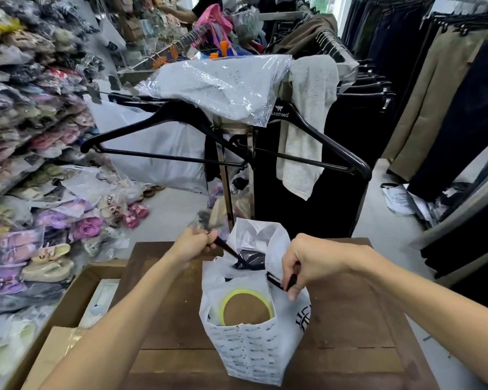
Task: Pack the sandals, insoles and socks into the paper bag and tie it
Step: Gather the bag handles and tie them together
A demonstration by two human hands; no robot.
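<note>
The paper bag (pixel 251 344) stands upright near the middle of the wooden surface (pixel 347 330), white with small printed lettering, its mouth partly drawn in. Through the near opening I see a brown insole with a yellow-green rim (pixel 247 308); deeper in sits something dark (pixel 252 260), socks or a sandal, I cannot tell which. A black ribbon (pixel 228 250) runs from the bag's top out to either side. My left hand (pixel 193 244) has its grip pinched on one end, pulling away and slightly up; my right hand (pixel 313 264) has its grip pressed together on the other end (pixel 276 281), close to the bag's rim. I judge the two ends are held apart under tension so the mouth cinches before a knot goes in. No knot shows yet. Whether everything is already inside is hidden by the bag's walls. Beyond the surface hang black hangers (pixel 164 130) on a rack, with bagged footwear (pixel 20 114) piled along the left.
</note>
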